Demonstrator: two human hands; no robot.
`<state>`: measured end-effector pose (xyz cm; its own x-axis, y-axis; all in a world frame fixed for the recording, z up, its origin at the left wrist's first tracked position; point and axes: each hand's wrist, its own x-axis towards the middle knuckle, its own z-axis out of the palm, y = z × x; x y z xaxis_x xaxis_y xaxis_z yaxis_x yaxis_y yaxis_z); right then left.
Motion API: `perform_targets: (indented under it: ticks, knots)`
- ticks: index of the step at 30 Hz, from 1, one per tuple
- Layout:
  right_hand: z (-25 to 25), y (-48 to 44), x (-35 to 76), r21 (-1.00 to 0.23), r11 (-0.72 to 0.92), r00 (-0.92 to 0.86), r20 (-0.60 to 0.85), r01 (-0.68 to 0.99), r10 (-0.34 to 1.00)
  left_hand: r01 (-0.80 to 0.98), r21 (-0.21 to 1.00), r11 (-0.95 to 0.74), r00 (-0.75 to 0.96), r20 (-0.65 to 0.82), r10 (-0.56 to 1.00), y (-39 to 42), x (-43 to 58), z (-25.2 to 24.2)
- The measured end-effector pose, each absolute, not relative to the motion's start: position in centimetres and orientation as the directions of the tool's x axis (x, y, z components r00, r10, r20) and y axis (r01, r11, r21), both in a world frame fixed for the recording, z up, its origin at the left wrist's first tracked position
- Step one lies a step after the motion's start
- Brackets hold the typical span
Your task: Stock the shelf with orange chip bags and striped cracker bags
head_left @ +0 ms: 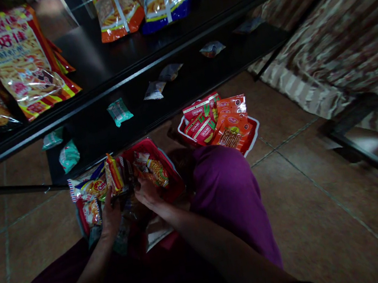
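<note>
Both my hands are inside a red basket (pixel 175 181) of mixed snack packets between my knees. My left hand (pixel 110 213) is against a red and yellow packet (pixel 115 173) that stands upright, its fingers partly hidden behind other packets. Near the basket's middle, my right hand (pixel 146 193) has its fingers curled at some dark packets, and what they grip is too dark to make out. Right of that hand lies a noodle-patterned packet (pixel 158 171). An Orion-like yellow packet (pixel 98 186) and a small white and orange packet (pixel 91 212) are at the left.
Ahead is a black shelf rack; its lower shelf (pixel 91 122) bears several small packets, including a teal one (pixel 119 112). Large snack bags (pixel 25 61) stand on the upper shelf. A second basket (pixel 255 134) with red and orange packets sits beyond my right knee. A metal frame (pixel 368 144) stands right.
</note>
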<state>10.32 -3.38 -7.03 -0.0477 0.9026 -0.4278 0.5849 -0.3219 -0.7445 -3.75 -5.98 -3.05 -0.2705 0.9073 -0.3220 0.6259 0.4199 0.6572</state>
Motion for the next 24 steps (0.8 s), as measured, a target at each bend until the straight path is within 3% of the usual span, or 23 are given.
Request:
perform_targets:
  ticks: [8, 15, 20, 24]
  knots:
    - [-8.9, -3.2, 10.8, -0.714, -0.455, 0.097, -0.482, 0.533, 0.871, 0.73, 0.636, 0.248, -0.149, -0.206, 0.967, -5.4, -4.2, -5.9]
    - [-9.7, -3.3, 13.3, -0.672, -0.545, 0.353, -0.415, 0.502, 0.838, 0.793, 0.519, 0.321, -0.139, -0.358, 0.923, -3.0, 0.1, -7.7]
    - [-9.2, -4.7, 14.9, -0.672, -0.483, 0.413, -0.279, 0.561, 0.867, 0.695, 0.634, 0.338, -0.134, -0.348, 0.928, -3.7, 1.9, -5.7]
    - [-10.2, -5.5, 16.5, -0.587, -0.566, 0.376, -0.424, 0.579, 0.824, 0.647, 0.7, 0.302, -0.148, -0.272, 0.951, -5.8, 0.2, -3.0]
